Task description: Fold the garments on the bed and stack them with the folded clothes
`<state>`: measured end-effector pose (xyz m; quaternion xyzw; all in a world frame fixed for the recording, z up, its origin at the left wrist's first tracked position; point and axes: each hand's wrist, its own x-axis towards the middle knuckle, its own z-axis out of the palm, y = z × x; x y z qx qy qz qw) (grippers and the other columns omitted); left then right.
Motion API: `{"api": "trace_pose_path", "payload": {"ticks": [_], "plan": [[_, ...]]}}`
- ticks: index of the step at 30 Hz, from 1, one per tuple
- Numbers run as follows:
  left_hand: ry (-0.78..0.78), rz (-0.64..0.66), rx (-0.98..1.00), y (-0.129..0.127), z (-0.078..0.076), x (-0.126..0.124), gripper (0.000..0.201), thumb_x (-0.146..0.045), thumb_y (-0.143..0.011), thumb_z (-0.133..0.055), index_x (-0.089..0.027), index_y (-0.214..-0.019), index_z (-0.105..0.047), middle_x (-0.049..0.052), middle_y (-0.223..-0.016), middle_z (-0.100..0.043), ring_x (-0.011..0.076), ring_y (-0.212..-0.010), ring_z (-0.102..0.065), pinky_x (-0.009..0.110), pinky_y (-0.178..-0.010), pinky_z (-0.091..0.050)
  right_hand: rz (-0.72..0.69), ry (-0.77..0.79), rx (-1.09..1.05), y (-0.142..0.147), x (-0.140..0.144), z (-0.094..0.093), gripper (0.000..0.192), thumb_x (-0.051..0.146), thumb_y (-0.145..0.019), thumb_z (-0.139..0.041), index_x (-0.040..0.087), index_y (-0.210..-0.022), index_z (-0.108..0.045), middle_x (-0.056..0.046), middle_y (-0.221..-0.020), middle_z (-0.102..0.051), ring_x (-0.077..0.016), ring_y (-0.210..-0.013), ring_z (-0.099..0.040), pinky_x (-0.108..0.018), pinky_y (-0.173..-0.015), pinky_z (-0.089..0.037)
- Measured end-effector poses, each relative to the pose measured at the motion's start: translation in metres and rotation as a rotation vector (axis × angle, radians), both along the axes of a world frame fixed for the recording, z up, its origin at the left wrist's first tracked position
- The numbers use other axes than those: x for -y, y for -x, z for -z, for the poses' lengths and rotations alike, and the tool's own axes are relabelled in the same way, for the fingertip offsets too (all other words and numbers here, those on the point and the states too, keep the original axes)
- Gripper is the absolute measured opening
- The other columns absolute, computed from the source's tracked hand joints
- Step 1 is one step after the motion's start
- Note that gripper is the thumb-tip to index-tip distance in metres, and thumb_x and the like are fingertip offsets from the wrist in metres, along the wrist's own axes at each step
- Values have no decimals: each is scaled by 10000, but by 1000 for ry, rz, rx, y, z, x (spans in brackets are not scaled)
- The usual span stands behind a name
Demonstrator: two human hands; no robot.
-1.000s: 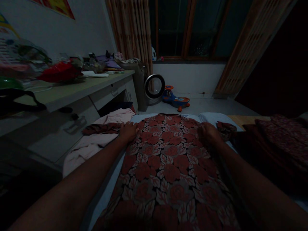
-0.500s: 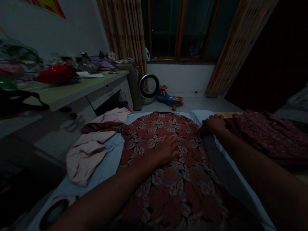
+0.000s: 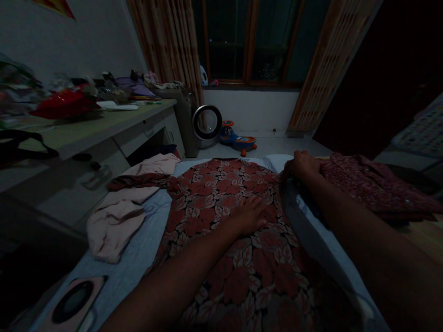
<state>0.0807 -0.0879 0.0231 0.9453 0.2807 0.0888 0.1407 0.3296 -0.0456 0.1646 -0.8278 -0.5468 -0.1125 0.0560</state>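
A red floral patterned garment (image 3: 221, 203) lies spread flat on a pale padded surface (image 3: 138, 253) in front of me. My left hand (image 3: 251, 216) rests flat on the middle of the garment, fingers apart. My right hand (image 3: 302, 167) is closed on the garment's right edge, near its far corner. The room is dim.
A pink cloth (image 3: 119, 212) lies bunched at the left. A dark red patterned cloth (image 3: 367, 184) lies to the right. A cluttered desk (image 3: 93, 129) stands at the left. On the floor beyond are a round fan (image 3: 206, 122) and a toy car (image 3: 238, 138).
My left hand moved from the garment's left shoulder to its middle. My right hand shifted out to the right edge and closed on it. The view turned slightly right.
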Motion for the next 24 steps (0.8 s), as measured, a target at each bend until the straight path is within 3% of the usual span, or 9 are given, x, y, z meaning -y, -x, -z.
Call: {"api": "trace_pose_path", "payload": {"ticks": [5, 10, 13, 18, 21, 24], "plan": [[16, 19, -21, -12, 10, 9, 649, -577, -948, -409, -251, -1503, -324, 116, -1611, -258, 330, -1491, -177, 595, -1162, -206, -19, -20, 3, 11, 5, 4, 346, 374, -953, -506, 97, -1130, -617, -239, -1157, -587, -299, -992, -630, -335, -765, -425], [-115, -239, 40, -25, 3, -12, 631, -513, -972, -373, -192, -1512, -324, 127, -1621, -230, 295, -1504, -145, 565, -1194, -142, 27, -26, -61, 13, 7, 5, 360, 355, -929, -501, 93, -1164, -578, -222, -1087, -658, -320, -988, -651, -353, -767, -457], [-102, -346, -2, -32, 6, -31, 662, -529, -968, -353, -166, -1520, -319, 141, -1619, -229, 312, -1503, -140, 568, -1191, -134, 60, -46, -148, 6, 6, 7, 321, 315, -900, -507, 106, -1132, -582, -219, -1064, -682, -322, -974, -659, -356, -755, -465], [-25, -281, -113, -33, 19, -40, 704, -606, -945, -344, -199, -1520, -341, 139, -1618, -233, 373, -1489, -158, 603, -1169, -159, 83, -197, -401, -11, -6, 17, 238, 230, -830, -532, 183, -1055, -594, -146, -1023, -714, -257, -898, -671, -306, -693, -472], [-90, -194, -59, -31, 20, -28, 637, -577, -952, -370, -262, -1506, -359, 93, -1629, -220, 376, -1494, -127, 635, -1160, -150, 117, -299, -558, -15, -10, 22, 260, 229, -790, -549, 218, -1046, -592, -86, -948, -729, -211, -804, -668, -263, -620, -463], [-89, -84, -22, -32, 17, -9, 618, -528, -967, -378, -227, -1505, -347, 113, -1609, -265, 337, -1490, -166, 591, -1172, -178, 75, -288, -564, -12, -7, 23, 167, 220, -785, -521, 218, -922, -616, -76, -888, -726, -212, -798, -658, -254, -594, -455]]}}
